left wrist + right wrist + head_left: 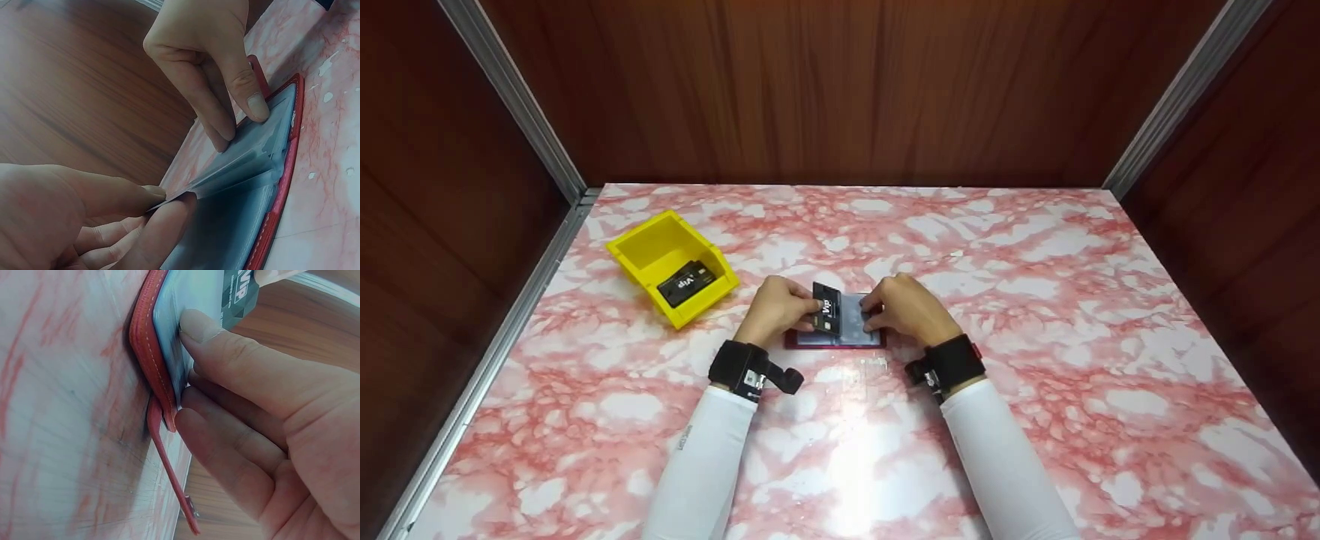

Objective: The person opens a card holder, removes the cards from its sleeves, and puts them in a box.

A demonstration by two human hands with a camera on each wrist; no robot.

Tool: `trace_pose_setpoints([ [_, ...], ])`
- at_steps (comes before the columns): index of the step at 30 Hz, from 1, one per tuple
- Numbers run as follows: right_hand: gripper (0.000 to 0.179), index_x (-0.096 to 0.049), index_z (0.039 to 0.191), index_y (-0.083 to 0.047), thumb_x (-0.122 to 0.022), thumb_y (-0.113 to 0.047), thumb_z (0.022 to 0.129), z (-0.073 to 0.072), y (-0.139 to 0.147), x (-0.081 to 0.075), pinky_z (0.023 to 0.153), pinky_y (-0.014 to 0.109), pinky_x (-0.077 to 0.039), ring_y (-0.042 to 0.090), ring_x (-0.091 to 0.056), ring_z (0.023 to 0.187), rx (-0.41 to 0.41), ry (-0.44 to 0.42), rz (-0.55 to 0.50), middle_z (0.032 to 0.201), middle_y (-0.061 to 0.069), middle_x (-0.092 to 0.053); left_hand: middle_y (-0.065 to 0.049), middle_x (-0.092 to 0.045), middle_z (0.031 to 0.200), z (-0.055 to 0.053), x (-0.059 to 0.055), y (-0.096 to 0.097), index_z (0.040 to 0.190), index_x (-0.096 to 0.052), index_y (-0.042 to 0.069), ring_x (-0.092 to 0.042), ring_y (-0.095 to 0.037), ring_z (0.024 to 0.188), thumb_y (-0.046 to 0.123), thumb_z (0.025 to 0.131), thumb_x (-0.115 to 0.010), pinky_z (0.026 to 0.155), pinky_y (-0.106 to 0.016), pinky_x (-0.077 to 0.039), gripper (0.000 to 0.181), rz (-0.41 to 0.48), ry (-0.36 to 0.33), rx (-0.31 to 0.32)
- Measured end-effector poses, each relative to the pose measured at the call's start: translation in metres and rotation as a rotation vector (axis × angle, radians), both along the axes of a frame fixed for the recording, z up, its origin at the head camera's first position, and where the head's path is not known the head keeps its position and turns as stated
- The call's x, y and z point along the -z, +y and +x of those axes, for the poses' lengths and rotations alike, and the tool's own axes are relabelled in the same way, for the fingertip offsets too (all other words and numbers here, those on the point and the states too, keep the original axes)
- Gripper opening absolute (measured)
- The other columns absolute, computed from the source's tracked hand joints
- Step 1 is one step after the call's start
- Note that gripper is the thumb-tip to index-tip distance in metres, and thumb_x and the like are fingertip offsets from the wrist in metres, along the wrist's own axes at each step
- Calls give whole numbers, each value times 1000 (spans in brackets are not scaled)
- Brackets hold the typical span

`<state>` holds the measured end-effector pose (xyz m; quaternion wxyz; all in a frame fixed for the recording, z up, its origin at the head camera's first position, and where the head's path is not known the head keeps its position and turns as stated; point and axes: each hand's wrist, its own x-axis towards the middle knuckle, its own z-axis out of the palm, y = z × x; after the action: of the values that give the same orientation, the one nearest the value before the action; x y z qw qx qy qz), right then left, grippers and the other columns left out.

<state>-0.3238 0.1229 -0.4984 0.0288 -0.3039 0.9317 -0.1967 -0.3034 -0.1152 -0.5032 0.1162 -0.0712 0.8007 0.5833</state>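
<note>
My left hand (784, 304) pinches a black VIP card (826, 300) between thumb and fingers. The card stands tilted over the left side of an open red card holder (840, 346) with clear plastic sleeves (253, 126). In the left wrist view, the left fingertips are at the free edge of a raised sleeve, and the card face is hidden. My right hand (911, 304) holds the right side of the holder, thumb on a sleeve and fingers at its edge. A red strap (171, 472) with a snap sticks out from the holder in the right wrist view.
A yellow bin (709, 304) stands at the left on the red-and-white marbled table (1035, 300), with black VIP cards (686, 285) inside. Brown wood-look panels (840, 90) enclose the back and both sides. Each wrist wears a black strap with a camera.
</note>
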Motion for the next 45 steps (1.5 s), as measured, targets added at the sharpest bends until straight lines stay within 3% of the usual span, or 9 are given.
trace_pose_setpoints([
  [6,17,-88,97,-14,-95,-20,82,0,0,-1,88,41,-61,18,-72,87,-11,3,-2,99,3,-86,-28,-74,115,0,-4,-1,117,-74,-12,-67,-10,56,2,96,-77,58,-23,-62,25,-5,2,-4],
  [16,21,-88,100,-13,-95,-20,82,1,0,0,91,42,-62,20,-75,91,7,-21,-7,103,5,-86,-26,-77,116,2,-15,-3,116,-76,-6,-68,-10,58,6,97,-78,65,-29,-66,23,-62,33,7],
  [24,18,-87,98,-14,-94,-19,82,1,0,1,87,41,-59,17,-69,87,7,-14,2,101,4,-85,-25,-80,113,5,-25,-9,117,-79,-3,-69,-11,64,9,98,-78,74,-41,-69,22,-94,147,48],
  [30,20,-88,100,-13,-95,-18,82,2,1,0,90,42,-62,19,-74,92,-1,-9,-10,103,4,-86,-18,-81,117,11,-44,-27,121,-82,4,-73,-16,84,14,100,-78,75,-27,-64,24,-213,269,48],
  [39,20,-88,101,-13,-94,-18,83,1,-1,0,90,42,-61,18,-72,90,1,-26,-23,103,5,-86,-14,-82,122,27,-76,-64,130,-80,11,-74,-26,99,20,103,-76,86,-35,-60,28,-364,439,-36],
  [45,21,-88,102,-13,-94,-16,82,2,1,1,89,40,-60,16,-70,88,19,-41,-39,102,4,-86,-14,-83,119,34,-86,-82,126,-82,10,-74,-28,99,17,103,-76,85,-36,-58,25,-425,544,-151],
])
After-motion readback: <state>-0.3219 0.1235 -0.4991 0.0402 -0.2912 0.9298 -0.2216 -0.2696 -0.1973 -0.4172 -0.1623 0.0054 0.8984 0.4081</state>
